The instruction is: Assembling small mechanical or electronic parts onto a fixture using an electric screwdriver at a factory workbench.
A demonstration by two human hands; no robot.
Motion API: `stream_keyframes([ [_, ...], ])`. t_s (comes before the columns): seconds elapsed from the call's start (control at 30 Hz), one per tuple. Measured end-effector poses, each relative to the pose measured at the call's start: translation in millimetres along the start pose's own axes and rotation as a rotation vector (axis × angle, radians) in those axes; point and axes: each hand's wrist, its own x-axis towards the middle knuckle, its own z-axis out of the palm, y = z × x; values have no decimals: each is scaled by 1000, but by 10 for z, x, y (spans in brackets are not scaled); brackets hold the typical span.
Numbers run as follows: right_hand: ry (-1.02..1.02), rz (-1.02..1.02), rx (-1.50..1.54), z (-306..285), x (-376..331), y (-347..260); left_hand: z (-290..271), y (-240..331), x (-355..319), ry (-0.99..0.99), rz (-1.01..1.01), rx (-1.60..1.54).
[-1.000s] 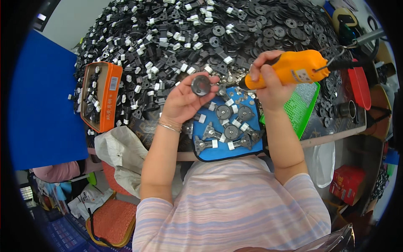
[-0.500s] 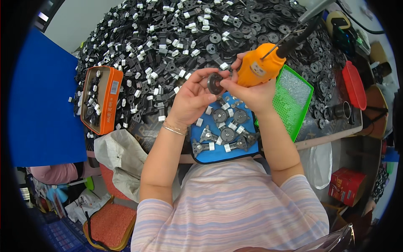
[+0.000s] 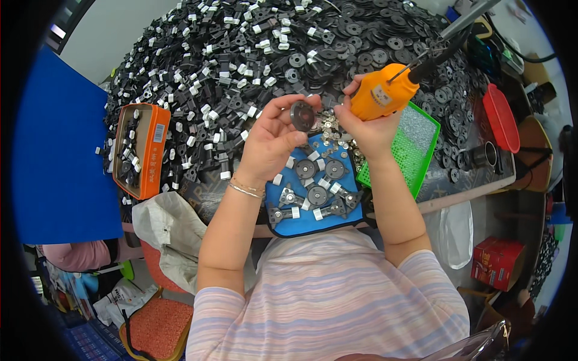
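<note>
A small dark round disc [image 3: 303, 115] with a hole at its centre is held up above the near middle of the table [image 3: 463, 183], its flat face turned toward the camera. The left hand [image 3: 274, 141] has it, fingers closed on its rim, thumb below and fingertips above. Just to the disc's right, almost touching it, is the right hand [image 3: 367, 123], whose fingers are wrapped tight round an orange power screwdriver [image 3: 385, 93]. The tool's long axis runs up and to the right, away from the disc, with its dark cord end toward the far right corner; the working tip is hidden behind the hands, so whether it meets the disc cannot be told. Directly below the hands a blue tray [image 3: 316, 219] lies at the near edge of the table, carrying several grey discs and metal brackets with white tabs. A green tray [image 3: 406, 159] sits just beside it on the right, and a scatter of small silvery screws [image 3: 328, 123] lies between the hands and the trays. A huge heap of black parts [image 3: 241, 60] covers the far side of the table. An orange box [image 3: 141, 150] holding more black parts stands at the left edge, and a red bowl [image 3: 500, 117] at the right.
</note>
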Motion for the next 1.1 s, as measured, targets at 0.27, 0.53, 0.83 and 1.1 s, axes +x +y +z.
stream_keyframes([
  [0.27, 112, -8, -43, -89, 41, 36, -294, -16, -95, 234, -24, 1422],
  [0.53, 46, -14, 139, 98, -26, 92, -250, -266, -182, 126, -69, 1661],
  [0.83, -25, -30, 161, 215, -64, 169, -302, -315, -133, 149, -93, 1698],
  [1.1, -49, -22, 154, 263, -38, 187, -302, -386, -127, 199, -25, 1710],
])
